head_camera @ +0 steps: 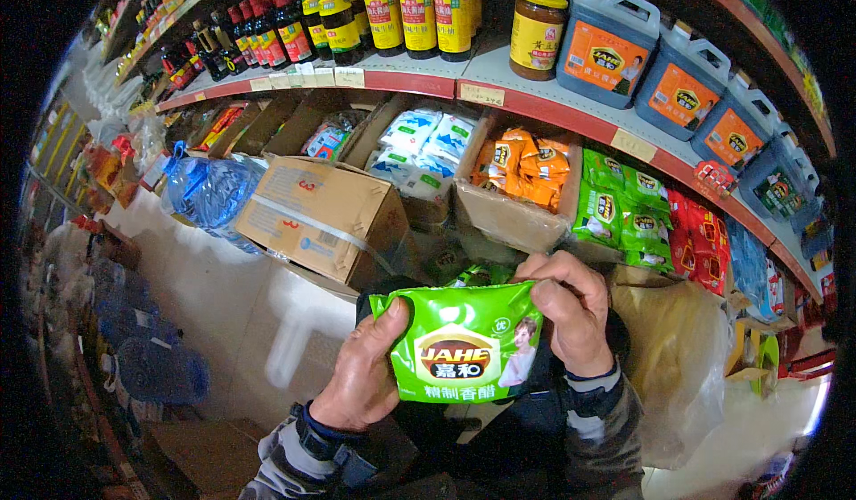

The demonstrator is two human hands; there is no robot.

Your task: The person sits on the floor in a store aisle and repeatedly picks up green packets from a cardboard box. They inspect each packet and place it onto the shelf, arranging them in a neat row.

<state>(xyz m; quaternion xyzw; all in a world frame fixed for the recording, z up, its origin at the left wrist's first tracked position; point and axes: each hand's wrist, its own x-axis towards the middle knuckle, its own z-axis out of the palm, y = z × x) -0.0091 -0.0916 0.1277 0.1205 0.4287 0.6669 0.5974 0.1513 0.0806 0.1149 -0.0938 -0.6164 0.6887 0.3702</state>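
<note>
A glossy green plastic pouch [461,346] of the JAHE brand is held upright before me, its printed front facing up at the camera. My left hand [364,366] grips its left edge, thumb in front and the fingers hidden behind. At the upper right corner, my right hand [575,313] pinches the pouch between thumb and fingers. Part of another green pouch [485,274] shows just behind its top edge. Beyond my right hand, similar green pouches [625,205] stand in stacked rows below the shelf.
A strapped cardboard carton [321,215] sits left of centre, beside large blue water bottles [214,185]. Open boxes hold white packets [424,139] and orange pouches [525,165]. Red pouches [699,239] lie farther right. Above, the shelf edge [401,85] carries sauce bottles [418,15] and jugs [605,45].
</note>
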